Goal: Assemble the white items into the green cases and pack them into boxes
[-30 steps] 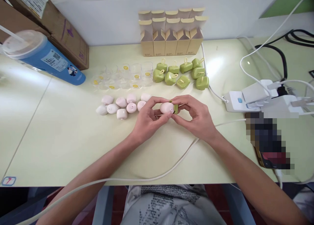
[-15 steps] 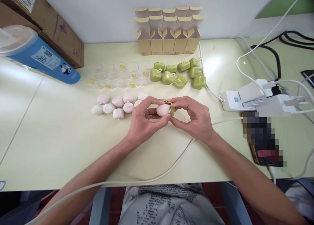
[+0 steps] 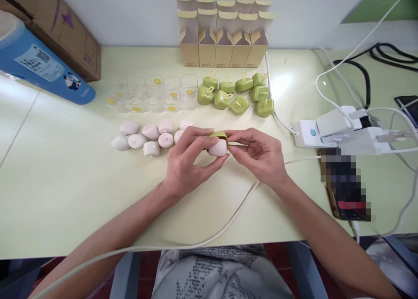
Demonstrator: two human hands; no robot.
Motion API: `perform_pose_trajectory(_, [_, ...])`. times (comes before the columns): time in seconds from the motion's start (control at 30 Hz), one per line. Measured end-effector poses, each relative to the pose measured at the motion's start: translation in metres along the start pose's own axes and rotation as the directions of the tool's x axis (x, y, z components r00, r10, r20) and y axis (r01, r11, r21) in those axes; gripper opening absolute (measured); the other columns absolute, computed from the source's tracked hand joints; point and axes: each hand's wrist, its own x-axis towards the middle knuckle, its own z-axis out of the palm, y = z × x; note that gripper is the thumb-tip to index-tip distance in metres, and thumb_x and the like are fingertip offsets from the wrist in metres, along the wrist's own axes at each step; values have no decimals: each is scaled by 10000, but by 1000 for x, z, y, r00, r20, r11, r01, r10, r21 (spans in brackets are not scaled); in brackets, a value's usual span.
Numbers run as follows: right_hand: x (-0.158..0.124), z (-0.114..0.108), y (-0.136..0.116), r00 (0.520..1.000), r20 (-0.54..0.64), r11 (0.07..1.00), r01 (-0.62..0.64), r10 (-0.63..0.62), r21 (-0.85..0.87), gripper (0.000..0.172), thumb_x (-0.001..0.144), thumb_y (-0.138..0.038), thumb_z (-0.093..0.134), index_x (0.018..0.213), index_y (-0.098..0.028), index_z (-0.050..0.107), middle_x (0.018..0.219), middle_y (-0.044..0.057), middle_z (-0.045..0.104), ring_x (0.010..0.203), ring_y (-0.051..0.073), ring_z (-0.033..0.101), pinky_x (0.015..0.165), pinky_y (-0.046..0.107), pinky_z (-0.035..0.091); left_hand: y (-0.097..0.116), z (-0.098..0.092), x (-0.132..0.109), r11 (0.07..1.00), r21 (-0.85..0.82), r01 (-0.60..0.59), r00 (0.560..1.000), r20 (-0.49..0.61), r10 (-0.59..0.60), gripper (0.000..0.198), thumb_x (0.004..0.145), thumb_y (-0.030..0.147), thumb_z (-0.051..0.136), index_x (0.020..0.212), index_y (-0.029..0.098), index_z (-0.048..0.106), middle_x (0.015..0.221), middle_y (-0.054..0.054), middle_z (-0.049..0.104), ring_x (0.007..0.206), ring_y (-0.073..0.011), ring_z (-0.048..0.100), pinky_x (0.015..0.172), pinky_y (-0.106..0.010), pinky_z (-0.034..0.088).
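Between my hands is a small pinkish-white rounded piece (image 3: 217,148) with a green cover (image 3: 218,135) over its top and right side. My left hand (image 3: 186,159) pinches them from the left, fingers on the top and thumb below. From the right, my right hand (image 3: 261,153) grips the cover's edge between thumb and fingertips. How far the white piece sits inside the cover is partly hidden by fingers. Left of my left hand lie several similar white pieces (image 3: 151,149). Beyond my hands stand several green covers (image 3: 240,105) with yellow loops.
Several clear plastic cups (image 3: 189,101) with yellow stickers stand behind the white pieces. Open small cartons (image 3: 207,55) line the wall. A blue cup (image 3: 48,68) and a cardboard box (image 3: 75,38) are at left; a power strip (image 3: 305,133), phone (image 3: 346,186) and cables at right.
The white piece and green cover have turned in my fingers; the cover now spans the top of the piece. My left fingers have shifted onto it. The view has moved slightly.
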Motion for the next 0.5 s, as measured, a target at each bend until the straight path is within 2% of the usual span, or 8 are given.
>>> perform_pose_trajectory(0.2, [0, 3, -3, 999, -24, 1000, -25, 25, 0, 124, 923, -252, 927, 1019, -237, 851, 1113, 51, 874, 1187, 249, 860, 988, 365, 762, 9, 2, 1, 998, 66, -14, 1000, -5, 15, 362, 873, 138, 889, 1148, 247, 680, 1233, -56, 806, 1036, -203, 841, 740, -268, 731])
perform_pose_trajectory(0.37, [-3, 8, -4, 997, -71, 1000, -24, 24, -9, 126, 879, -233, 938, 951, -226, 836, 1107, 65, 876, 1075, 242, 872, 867, 353, 774, 15, 6, 1, 997, -25, 69, 997, -15, -70, 331, 854, 117, 888, 1076, 223, 667, 1231, -58, 815, 1031, -195, 849, 711, -247, 733])
perform_pose_trajectory(0.5, [-4, 9, -3, 996, -93, 1000, -7, 6, -6, 165, 883, -293, 956, 878, -223, 807, 1082, 76, 879, 1070, 256, 869, 846, 377, 773, 16, 8, 0, 995, -52, 87, 995, -37, -89, 321, 852, 133, 906, 1055, 213, 671, 1207, -60, 820, 1038, -205, 857, 674, -242, 733])
